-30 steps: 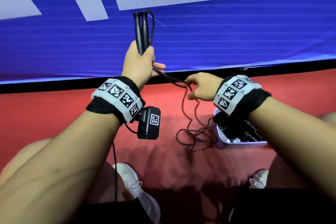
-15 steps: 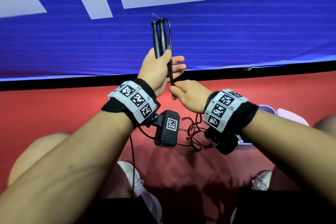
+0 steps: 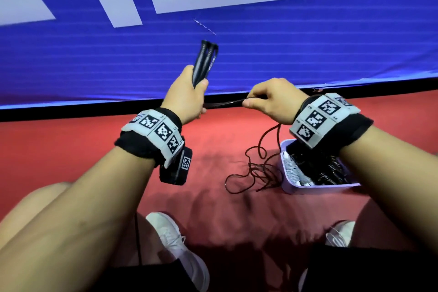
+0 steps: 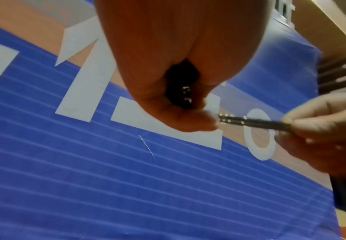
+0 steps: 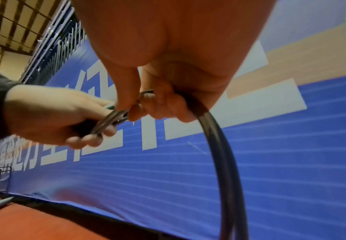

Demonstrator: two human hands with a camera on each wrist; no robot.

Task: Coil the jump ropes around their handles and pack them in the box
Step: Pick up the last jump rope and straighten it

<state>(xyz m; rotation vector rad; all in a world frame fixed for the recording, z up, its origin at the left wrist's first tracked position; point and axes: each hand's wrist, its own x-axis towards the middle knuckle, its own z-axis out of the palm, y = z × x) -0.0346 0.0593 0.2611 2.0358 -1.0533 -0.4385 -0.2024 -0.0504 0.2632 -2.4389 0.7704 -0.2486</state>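
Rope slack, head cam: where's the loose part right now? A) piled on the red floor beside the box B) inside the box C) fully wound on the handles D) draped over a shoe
A: the loose rope hangs from the right hand and lies in tangled loops on the red floor, just left of the box; the left hand grips the handles.

A red floor (image 3: 208, 197) fills the lower half of the head view, ending at a black strip below a blue banner (image 3: 308, 42). Right of centre a lilac box (image 3: 317, 189) sits on it, with loose rope (image 3: 254, 173) piled just beside its left wall. White shoes (image 3: 175, 244) stand at the bottom.
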